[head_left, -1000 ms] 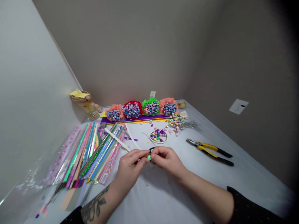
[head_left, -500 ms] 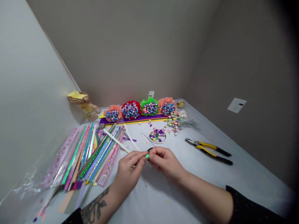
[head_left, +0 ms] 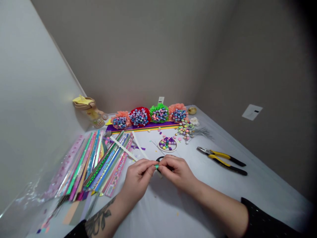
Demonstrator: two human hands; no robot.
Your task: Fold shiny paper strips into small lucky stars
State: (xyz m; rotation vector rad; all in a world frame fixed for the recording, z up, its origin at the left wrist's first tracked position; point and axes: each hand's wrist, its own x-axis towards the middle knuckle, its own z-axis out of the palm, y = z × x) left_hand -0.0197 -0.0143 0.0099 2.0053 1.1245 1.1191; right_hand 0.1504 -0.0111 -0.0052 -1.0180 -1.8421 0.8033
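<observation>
A small shiny green paper piece (head_left: 156, 166) is pinched between the fingertips of both hands, over the middle of the white table. My left hand (head_left: 137, 176) grips its left side with thumb and forefinger, while my right hand (head_left: 177, 171) holds the other side; the piece is mostly covered. Just behind the fingers lies a black loop (head_left: 159, 159), perhaps a scissors handle, partly hidden. Beyond it stands a round dish (head_left: 167, 151) of purple, pink and green folded paper stars. Pale paper strips (head_left: 138, 144) lie behind my left hand.
Packs of coloured paper strips (head_left: 109, 165) cover the left side. Yellow-and-black pliers (head_left: 221, 160) lie at right. Several star bouquets (head_left: 139, 117) line the back, near a tan cup (head_left: 85, 105). Loose stars (head_left: 185, 129) and thin wires (head_left: 201, 132) lie at the back right.
My fingers have shifted slightly around the green paper piece, and less of it shows. My right hand has turned a little, uncovering more of the black loop.
</observation>
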